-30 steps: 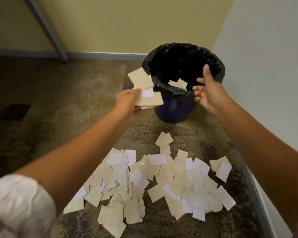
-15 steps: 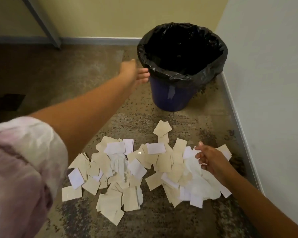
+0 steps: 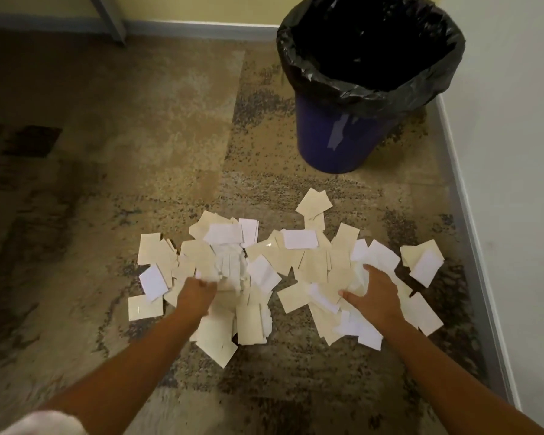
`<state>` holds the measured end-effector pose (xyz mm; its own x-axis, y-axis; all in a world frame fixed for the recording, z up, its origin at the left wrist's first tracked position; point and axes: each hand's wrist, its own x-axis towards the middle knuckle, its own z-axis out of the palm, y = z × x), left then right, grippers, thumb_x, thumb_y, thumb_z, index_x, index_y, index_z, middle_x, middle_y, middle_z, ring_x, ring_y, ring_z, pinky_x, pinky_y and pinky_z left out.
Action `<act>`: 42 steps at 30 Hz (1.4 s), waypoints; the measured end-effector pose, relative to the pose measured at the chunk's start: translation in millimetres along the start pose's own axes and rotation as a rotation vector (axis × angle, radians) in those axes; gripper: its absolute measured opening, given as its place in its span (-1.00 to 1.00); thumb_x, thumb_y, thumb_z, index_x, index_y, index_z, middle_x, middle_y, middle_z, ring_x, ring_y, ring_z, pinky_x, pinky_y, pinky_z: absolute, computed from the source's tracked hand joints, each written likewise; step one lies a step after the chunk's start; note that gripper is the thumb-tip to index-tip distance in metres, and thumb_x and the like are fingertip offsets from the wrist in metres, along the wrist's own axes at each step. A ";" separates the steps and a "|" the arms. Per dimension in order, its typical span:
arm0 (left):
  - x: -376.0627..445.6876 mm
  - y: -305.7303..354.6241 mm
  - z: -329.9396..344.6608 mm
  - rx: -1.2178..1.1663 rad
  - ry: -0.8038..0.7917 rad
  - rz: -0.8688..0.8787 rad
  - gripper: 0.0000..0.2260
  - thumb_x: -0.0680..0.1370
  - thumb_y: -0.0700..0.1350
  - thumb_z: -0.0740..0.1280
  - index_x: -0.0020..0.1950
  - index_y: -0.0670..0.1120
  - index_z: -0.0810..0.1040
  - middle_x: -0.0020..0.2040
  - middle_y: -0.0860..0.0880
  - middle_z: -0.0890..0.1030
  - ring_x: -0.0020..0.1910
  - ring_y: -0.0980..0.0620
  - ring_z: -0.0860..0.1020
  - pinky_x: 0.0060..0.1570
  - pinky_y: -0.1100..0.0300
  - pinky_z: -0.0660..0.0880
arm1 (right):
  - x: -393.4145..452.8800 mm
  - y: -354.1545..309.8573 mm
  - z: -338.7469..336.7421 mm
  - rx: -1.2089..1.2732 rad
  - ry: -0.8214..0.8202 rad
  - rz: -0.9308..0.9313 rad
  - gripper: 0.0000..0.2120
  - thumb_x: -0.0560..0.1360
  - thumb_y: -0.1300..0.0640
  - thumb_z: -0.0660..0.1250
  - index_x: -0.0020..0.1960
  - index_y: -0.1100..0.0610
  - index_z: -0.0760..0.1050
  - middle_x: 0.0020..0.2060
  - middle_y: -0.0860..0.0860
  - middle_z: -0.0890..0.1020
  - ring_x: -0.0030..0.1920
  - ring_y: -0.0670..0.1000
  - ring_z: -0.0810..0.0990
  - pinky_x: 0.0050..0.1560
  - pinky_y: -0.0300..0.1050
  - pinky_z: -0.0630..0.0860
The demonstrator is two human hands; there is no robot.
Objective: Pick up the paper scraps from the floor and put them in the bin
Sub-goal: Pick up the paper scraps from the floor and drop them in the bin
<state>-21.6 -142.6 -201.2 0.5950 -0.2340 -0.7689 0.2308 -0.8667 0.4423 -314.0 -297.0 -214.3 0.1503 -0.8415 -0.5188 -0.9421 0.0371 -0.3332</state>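
1. Paper scraps (image 3: 299, 271) lie heaped on the carpeted floor (image 3: 139, 183), near the bin (image 3: 343, 142).
2. Left hand (image 3: 195, 296) fingers curl into the pile; right hand (image 3: 374, 296) fingers spread over it, grip not yet closed.
3. Rake inward w/ both, bunch tight, lift together.

Single view, head-worn wide-angle camera. It looked forward and steeply down at the carpet (image 3: 139, 152) from close above. Both forearms entered from the bottom edge; the bin (image 3: 343, 142) stood at the upper right, near a wall (image 3: 515, 120) along the right side.
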 end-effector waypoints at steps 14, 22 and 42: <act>-12.9 -96.4 4.4 0.123 0.144 -0.068 -0.32 0.42 0.02 0.46 0.41 -0.23 0.28 0.39 -0.29 0.25 0.34 -0.27 0.30 0.26 -0.08 0.36 | -56.6 -17.0 77.6 -0.291 -0.196 -0.423 -0.69 0.45 -0.05 0.37 0.18 -0.07 0.51 0.49 -0.09 0.21 0.50 -0.01 0.11 0.49 0.04 0.00; -19.7 -97.0 29.2 0.054 0.021 -0.009 -0.35 0.36 0.07 0.49 0.30 -0.25 0.41 0.26 -0.23 0.50 0.22 -0.22 0.46 0.18 -0.10 0.49 | -86.8 -7.1 61.8 0.020 -0.300 -0.489 -0.89 0.48 -0.01 0.34 -0.04 -0.01 0.58 -0.09 -0.06 0.65 -0.15 -0.11 0.58 -0.04 -0.10 0.54; -36.3 -84.5 46.1 0.255 0.085 0.123 -0.39 0.41 -0.03 0.47 0.34 -0.21 0.29 0.33 -0.21 0.24 0.22 -0.23 0.43 0.24 -0.04 0.43 | -45.2 67.4 30.3 -0.477 -0.093 0.072 -0.06 0.38 -0.33 0.30 0.52 -0.08 -0.18 0.31 0.18 0.32 0.28 0.18 0.40 0.22 0.12 0.41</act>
<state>-98.2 -81.1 -231.9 0.6710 -0.3156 -0.6709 -0.0412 -0.9194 0.3912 -375.2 -240.1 -237.1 0.0857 -0.7933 -0.6028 -0.9800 -0.1763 0.0927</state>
